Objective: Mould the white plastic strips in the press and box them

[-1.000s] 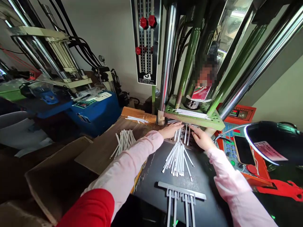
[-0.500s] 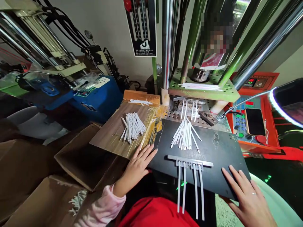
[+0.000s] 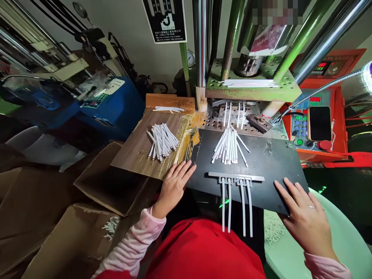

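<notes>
Conceivably, with left hand (image 3: 171,188) and right hand (image 3: 309,217) open, empty at the smooth black surface's (image 3: 270,164) near corners, leaning in could snag four slim white strips (image 3: 243,209) overhanging its near edge, dislodging their long grey bar (image 3: 236,176).

- Left hand (image 3: 172,190): palm down, fingers (image 3: 189,174) extended, slightly spread, pointing far and right.
- Left wrist (image 3: 158,211) bare, roughly in line with forearm.
- Left arm (image 3: 136,236) reaches in from near left, pink sleeve down to wrist.
- Right hand (image 3: 308,219): palm down, fingers spread and pointing far left, ring finger banded, thumb mostly hidden.
- Right arm (image 3: 327,265): short sleeved bit at near right.
- Hands well apart, right one nearer.
- Red-clad torso (image 3: 203,252) near centre.
</notes>
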The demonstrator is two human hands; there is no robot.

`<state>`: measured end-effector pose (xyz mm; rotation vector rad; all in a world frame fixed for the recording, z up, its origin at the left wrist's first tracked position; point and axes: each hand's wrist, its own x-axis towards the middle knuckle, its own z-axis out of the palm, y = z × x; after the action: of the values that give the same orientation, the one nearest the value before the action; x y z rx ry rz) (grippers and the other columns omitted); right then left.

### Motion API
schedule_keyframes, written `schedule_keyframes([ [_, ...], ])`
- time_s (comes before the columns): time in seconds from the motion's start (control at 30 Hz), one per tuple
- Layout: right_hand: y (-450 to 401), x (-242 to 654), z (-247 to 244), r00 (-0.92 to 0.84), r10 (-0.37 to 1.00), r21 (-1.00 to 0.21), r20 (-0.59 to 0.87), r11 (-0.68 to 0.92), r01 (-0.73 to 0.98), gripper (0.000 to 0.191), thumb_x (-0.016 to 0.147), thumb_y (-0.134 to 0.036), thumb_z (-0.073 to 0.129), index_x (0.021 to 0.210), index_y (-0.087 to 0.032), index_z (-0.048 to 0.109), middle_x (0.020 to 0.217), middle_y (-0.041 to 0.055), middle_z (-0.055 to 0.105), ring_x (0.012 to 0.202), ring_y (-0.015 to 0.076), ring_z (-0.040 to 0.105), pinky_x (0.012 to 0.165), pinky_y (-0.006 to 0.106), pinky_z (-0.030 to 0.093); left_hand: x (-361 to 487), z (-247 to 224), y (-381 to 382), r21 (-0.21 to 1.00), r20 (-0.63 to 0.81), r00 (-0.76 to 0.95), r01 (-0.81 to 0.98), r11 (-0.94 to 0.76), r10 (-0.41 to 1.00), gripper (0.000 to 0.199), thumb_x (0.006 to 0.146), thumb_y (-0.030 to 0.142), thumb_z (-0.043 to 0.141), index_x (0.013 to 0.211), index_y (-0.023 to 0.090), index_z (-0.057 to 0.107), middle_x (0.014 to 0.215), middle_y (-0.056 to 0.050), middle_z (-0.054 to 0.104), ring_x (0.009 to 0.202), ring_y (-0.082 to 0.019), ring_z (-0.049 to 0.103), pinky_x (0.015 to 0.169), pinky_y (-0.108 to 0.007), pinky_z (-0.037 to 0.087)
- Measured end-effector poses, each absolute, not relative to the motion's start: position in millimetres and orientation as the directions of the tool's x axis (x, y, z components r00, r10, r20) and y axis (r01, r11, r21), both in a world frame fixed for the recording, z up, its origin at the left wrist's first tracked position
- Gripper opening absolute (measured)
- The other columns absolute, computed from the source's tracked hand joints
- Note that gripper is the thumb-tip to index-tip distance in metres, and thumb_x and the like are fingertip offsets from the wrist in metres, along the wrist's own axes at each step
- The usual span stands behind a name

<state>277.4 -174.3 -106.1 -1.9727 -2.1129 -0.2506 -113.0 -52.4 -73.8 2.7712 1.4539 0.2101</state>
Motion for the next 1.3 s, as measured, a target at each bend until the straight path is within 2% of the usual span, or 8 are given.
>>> schedule_keyframes([
  [0.4,-174.3,273.3,-101.3,-0.045,0.957,-0.054,0.288,0.063,0.997,0.088,0.087,-0.011,0.054,0.162,-0.034,0.014,0.165,0.005,0.026,0.146,0.0365,0.035,0.119,0.057,0.027,-110.8,-73.7,-51.5,0.061,0.116,0.563,0.818,-0.572,0.818,0.088,0.075,-0.008,0.04,0.155,0.026,0.036,0.162,0.001,0.036,0.149,-0.02,0.034,0.127,-0.043,0.02],
  [0.57,-176.3,281.6,-106.4,-0.064,0.959,-0.074,0.277,0.088,0.993,0.077,0.091,-0.02,0.052,0.161,-0.032,0.02,0.163,0.0078,0.031,0.145,0.0377,0.035,0.117,0.059,0.028,-115.1,-70.8,-52.1,0.086,0.086,0.568,0.815,-0.574,0.819,0.085,0.077,-0.006,0.045,0.156,0.026,0.034,0.162,-0.002,0.034,0.15,-0.021,0.031,0.127,-0.044,0.018],
  [0.73,-172.9,295.9,-98.0,-0.136,0.958,-0.255,0.253,0.201,0.946,0.065,0.095,-0.049,0.051,0.155,-0.029,0.036,0.16,0.0097,0.037,0.147,0.0403,0.031,0.115,0.062,0.03,-109.4,-51.8,-48.7,0.276,0.028,0.621,0.748,-0.604,0.783,0.075,0.089,0.023,0.065,0.155,0.024,0.031,0.161,-0.009,0.036,0.149,-0.026,0.032,0.125,-0.051,0.021],
  [0.83,-155.2,290.0,-88.9,-0.174,0.942,-0.36,0.288,0.275,0.891,0.052,0.098,-0.039,0.05,0.149,-0.031,0.043,0.154,0.0084,0.046,0.145,0.0347,0.037,0.117,0.059,0.03,-83.1,-45.7,-40.7,0.424,0.088,0.619,0.686,-0.591,0.781,0.059,0.09,0.031,0.068,0.145,0.023,0.046,0.147,-0.01,0.054,0.136,-0.025,0.048,0.117,-0.045,0.036],
  [0.9,-138.3,279.4,-86.1,-0.231,0.915,-0.392,0.331,0.356,0.849,0.045,0.099,-0.031,0.049,0.144,-0.032,0.049,0.148,0.0081,0.053,0.139,0.0307,0.046,0.115,0.056,0.035,-61.2,-47.0,-33.4,0.474,0.11,0.612,0.661,-0.582,0.783,0.038,0.09,0.027,0.069,0.127,0.021,0.061,0.127,-0.008,0.066,0.119,-0.025,0.058,0.106,-0.041,0.045],
  [1.03,-110.8,255.0,-87.4,-0.293,0.876,-0.435,0.383,0.451,0.78,0.036,0.098,-0.027,0.052,0.134,-0.028,0.058,0.129,0.0101,0.064,0.115,0.0244,0.061,0.097,0.043,0.05,-38.6,-49.4,-18.9,0.479,0.063,0.615,0.672,-0.565,0.786,0.01,0.09,0.021,0.068,0.099,0.017,0.07,0.102,-0.006,0.071,0.1,-0.024,0.062,0.094,-0.039,0.046],
  [1.2,-99.7,229.9,-84.7,-0.278,0.886,-0.471,0.371,0.438,0.766,0.026,0.099,-0.03,0.053,0.121,-0.027,0.066,0.103,0.0076,0.067,0.093,0.0224,0.063,0.083,0.039,0.052,-52.6,-34.3,-3.2,0.581,-0.066,0.737,0.577,-0.574,0.673,0.012,0.09,0.028,0.069,0.099,0.021,0.073,0.1,-0.004,0.069,0.101,-0.021,0.062,0.095,-0.034,0.044],
  [1.3,-94.1,214.2,-81.9,-0.288,0.878,-0.553,0.381,0.466,0.69,0.021,0.099,-0.029,0.051,0.111,-0.026,0.068,0.105,0.0074,0.069,0.099,0.0222,0.064,0.086,0.038,0.053,-49.6,-23.4,2.2,0.701,-0.051,0.836,0.419,-0.577,0.546,0.038,0.08,0.036,0.08,0.115,0.023,0.071,0.11,-0.005,0.069,0.105,-0.022,0.062,0.093,-0.031,0.046],
])
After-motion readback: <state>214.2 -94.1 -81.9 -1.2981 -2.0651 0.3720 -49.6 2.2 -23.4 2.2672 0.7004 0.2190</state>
